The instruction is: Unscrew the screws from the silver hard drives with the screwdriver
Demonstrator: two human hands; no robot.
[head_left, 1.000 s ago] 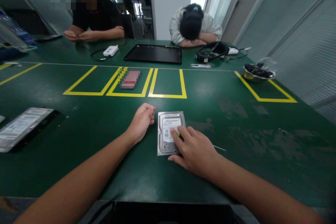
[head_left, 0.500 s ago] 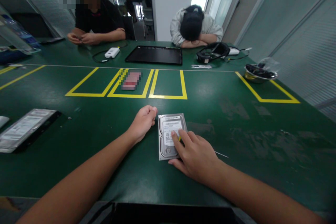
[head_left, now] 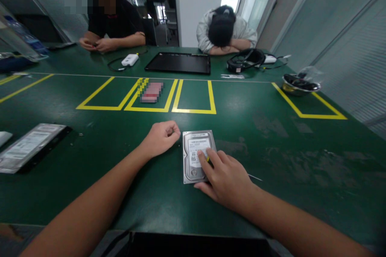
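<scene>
A silver hard drive [head_left: 193, 174] with a white label lies flat on the green table [head_left: 150, 209], in front of me. My right hand [head_left: 224, 174] rests on its right part, one fingertip on the label and the thumb at the near edge. Under that palm is a tool with a yellow part; its thin metal shaft [head_left: 255, 177] sticks out to the right. Just left of the drive, apart from it, my left hand [head_left: 161, 138] is closed with its fingers curled in; whatever they may hold is too small to name.
Another drive [head_left: 31, 144] lies at the left. Beyond yellow tape frames sit a black panel [head_left: 178, 63], a white device [head_left: 130, 60] and black cabled gear [head_left: 245, 61]. A metal bowl [head_left: 300, 88] stands at the right. Two people sit across the table.
My left hand has turned slightly and moved a little left, its fingers more curled. My right hand keeps its place on the drive.
</scene>
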